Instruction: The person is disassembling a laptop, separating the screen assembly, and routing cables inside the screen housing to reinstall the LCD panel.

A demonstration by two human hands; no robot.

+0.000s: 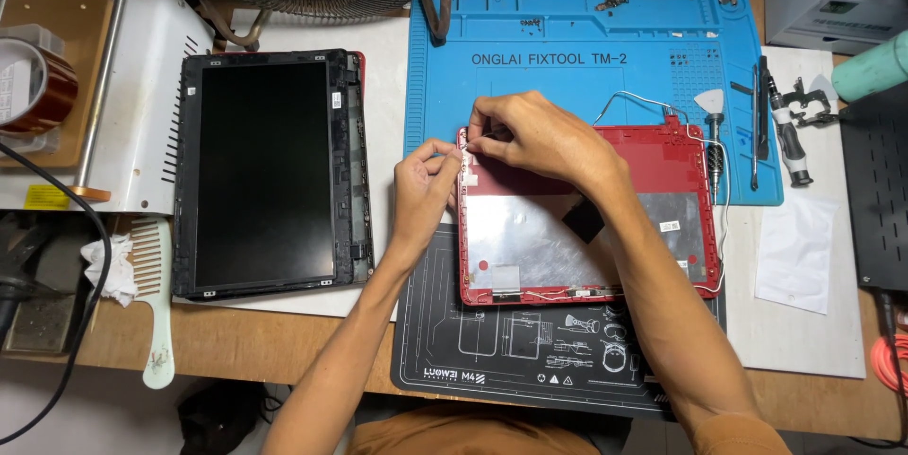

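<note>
At the centre of the frame, a red laptop lid shell (586,218) lies inner side up, part on the blue work mat (567,48) and part on the black work mat (511,351). Both hands meet at its upper left corner. The left hand (423,185) pinches thumb against forefinger at the shell's left edge, apparently on something very small; what it is cannot be told. The right hand (534,138) curls over the corner, its fingertips pressed together on the same spot, which hides what they hold.

Thin white wires (643,98) run from the shell's upper edge and down its right side. A judgement: a tug at the corner could drag these wires or tear them from their seating, since they lie loose. The silver foil lining (530,233) could crease or rip if the fingers slip across it.

A small part let go at that corner could drop into the gap between the mats and be lost. The bare screen panel (265,171), left of centre, sits close to the left forearm; a sideways sweep of the elbow could knock or scratch it. The screwdriver (787,138) and pry tools (757,124) at right lie well apart from the hands.
</note>
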